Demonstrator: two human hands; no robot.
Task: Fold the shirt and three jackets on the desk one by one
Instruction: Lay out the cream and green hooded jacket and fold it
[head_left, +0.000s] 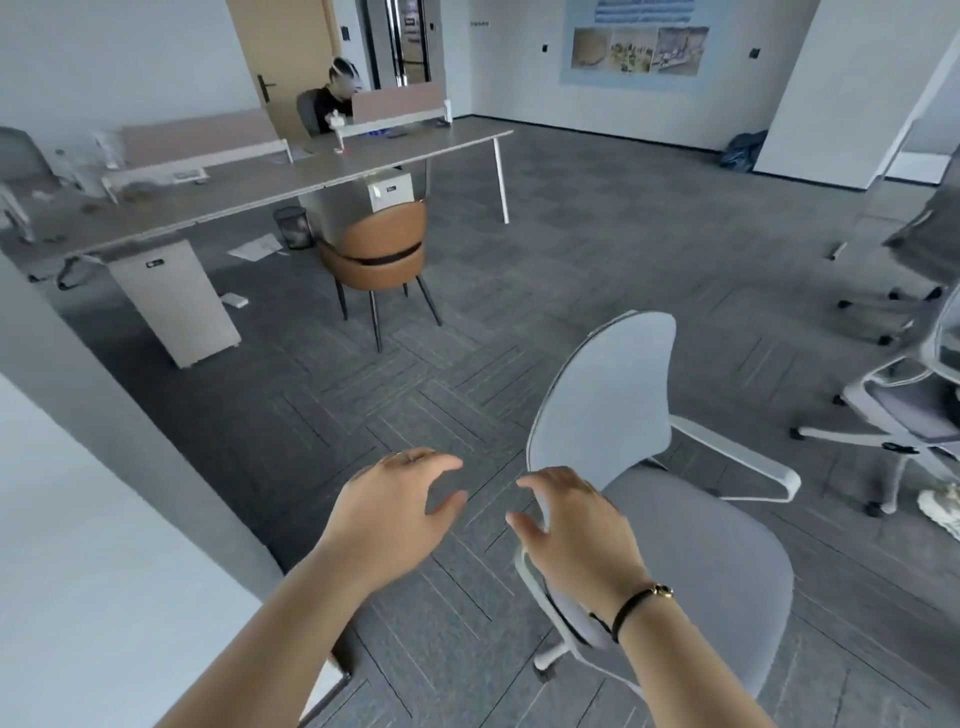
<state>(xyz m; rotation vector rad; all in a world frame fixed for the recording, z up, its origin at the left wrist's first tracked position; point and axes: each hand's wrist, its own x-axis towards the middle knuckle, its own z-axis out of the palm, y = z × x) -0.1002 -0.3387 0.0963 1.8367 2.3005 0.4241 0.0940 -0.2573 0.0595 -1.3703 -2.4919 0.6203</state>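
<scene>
Two hands, the left hand (400, 506) and right hand (576, 525), hang loose and hold nothing above the floor (467, 322). No shirt or jackets show, so neither is nearer.

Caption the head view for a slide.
Both hands, left and right, hover empty above a grey chair; no clothes in view.

— Where are the hands?

— Both arms are bare and stretched forward, side by side, palms down. The left hand (397, 506) hangs with its fingers loosely curled and thumb spread, holding nothing.

— And the other?

— The right hand (576, 525) mirrors it just to the right, fingers bent, nothing in it. The two stay apart. A dark cord bracelet (636, 605) circles the right wrist.
</scene>
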